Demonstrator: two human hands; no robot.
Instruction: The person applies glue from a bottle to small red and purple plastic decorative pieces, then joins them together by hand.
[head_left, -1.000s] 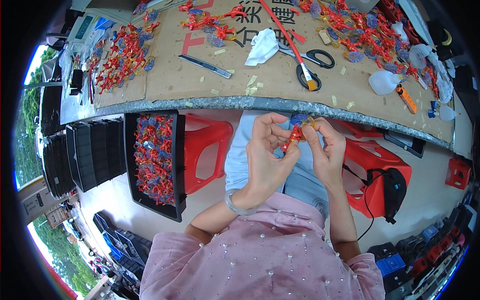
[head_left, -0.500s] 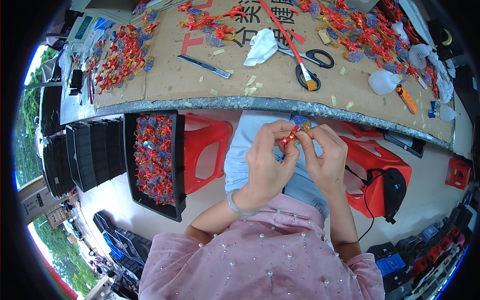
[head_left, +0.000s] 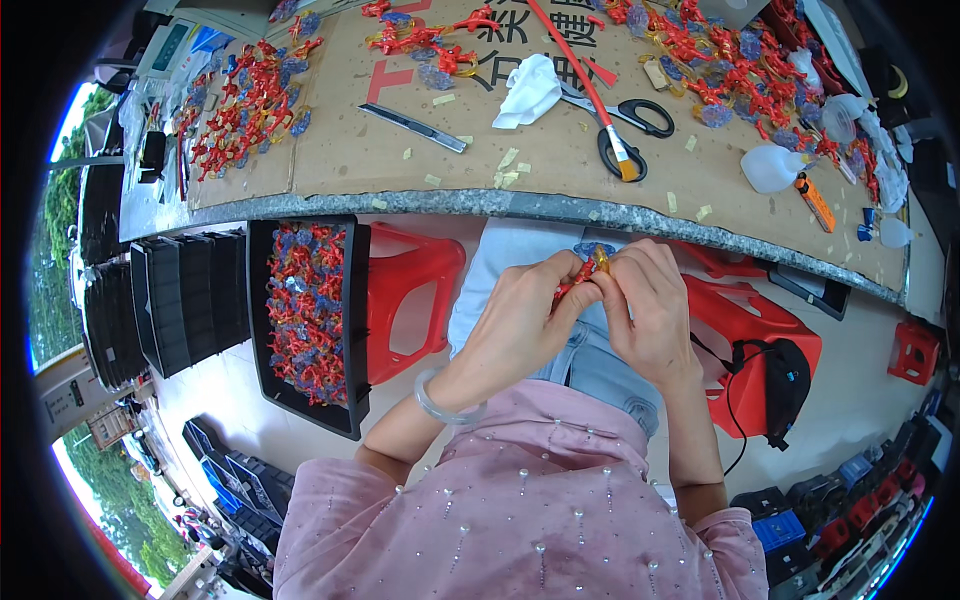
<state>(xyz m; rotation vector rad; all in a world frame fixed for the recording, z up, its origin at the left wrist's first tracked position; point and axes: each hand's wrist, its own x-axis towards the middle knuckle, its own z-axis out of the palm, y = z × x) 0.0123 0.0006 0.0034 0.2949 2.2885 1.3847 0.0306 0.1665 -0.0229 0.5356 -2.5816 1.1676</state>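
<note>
Over my lap, just below the table edge, both hands hold one small plastic figure (head_left: 597,260) with red, amber and clear blue parts. My left hand (head_left: 528,312) pinches its red end between thumb and fingers. On its other side, my right hand (head_left: 645,312) grips the amber part, fingers curled and thumb close to the left thumb. Part of the figure is hidden behind my fingers. A black crate (head_left: 358,330) to my left holds many similar red, amber and blue figures.
On the cardboard-covered table (head_left: 330,150) lie a utility knife (head_left: 412,127), black-handled scissors (head_left: 645,118), a red-handled brush (head_left: 590,90), crumpled white tissue (head_left: 527,92), a squeeze bottle (head_left: 770,169) and an orange lighter (head_left: 815,204). Figure heaps lie left and right. Red stools (head_left: 415,300) flank me.
The figure has turned in my fingers, showing more amber and less red. My left hand has tilted, its wrist shifting left, and my right fingers have curled further over the piece.
</note>
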